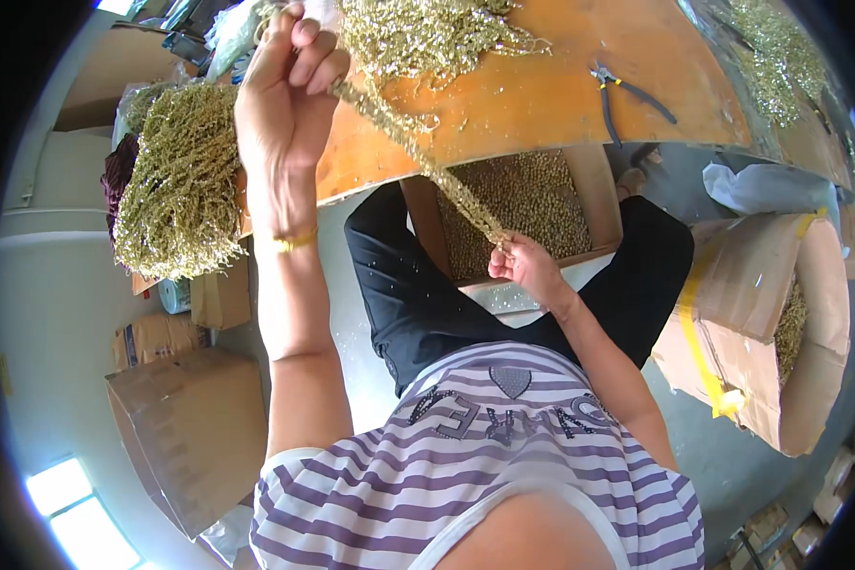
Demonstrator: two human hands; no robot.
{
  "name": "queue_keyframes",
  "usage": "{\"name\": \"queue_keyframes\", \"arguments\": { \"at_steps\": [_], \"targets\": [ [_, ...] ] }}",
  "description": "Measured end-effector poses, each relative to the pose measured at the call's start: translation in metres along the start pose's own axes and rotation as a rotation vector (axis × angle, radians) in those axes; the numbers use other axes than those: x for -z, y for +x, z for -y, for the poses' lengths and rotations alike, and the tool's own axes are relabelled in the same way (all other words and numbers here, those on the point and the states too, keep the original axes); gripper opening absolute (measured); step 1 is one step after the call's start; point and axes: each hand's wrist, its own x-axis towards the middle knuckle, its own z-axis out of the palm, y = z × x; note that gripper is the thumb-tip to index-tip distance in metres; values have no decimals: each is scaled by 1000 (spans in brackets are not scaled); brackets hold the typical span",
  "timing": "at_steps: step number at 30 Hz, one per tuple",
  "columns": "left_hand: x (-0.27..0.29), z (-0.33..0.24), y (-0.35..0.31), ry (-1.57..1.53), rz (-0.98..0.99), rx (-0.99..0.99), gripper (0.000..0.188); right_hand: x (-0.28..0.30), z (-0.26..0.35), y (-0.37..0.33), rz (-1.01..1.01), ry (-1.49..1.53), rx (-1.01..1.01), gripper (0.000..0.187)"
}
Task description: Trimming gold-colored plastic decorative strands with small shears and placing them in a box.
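A slim bundle of gold glittery sprigs (418, 157) is stretched slantwise over the table's near edge. Its upper end is closed in the fingers of my left hand (292, 100), raised at the table's left part. Lower down, my right hand (534, 273) pinches the other end above my lap. Loose gold flecks show in the air and on my trousers below the bundle. On the table, just right of my left hand, lies a heap of similar gold glittery sprigs (418, 40).
Pliers with black handles (627, 87) lie on the orange-brown table (532, 95). Between my legs stands a cardboard box (600, 204) of small gold-brown pieces. Another gold bunch (182, 176) hangs over the left edge. Cartons stand left (195, 427) and right (731, 304).
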Motion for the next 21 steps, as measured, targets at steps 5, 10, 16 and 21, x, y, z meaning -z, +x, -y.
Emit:
{"name": "queue_keyframes", "arguments": {
  "at_steps": [5,10,16,21],
  "targets": [
    [-27,4,-20,74,-148,-83,16,8,-26,10,19,-189,114,27],
    [-39,3,-10,131,-156,-112,15,18,-12,-8,-58,-487,211,38],
    [-56,21,14,198,-95,66,16,68,-19,-4,-319,-479,166,32],
    [-74,24,82,248,-52,130,24,94,-18,13,-520,-449,-2,30]
  ]
}}
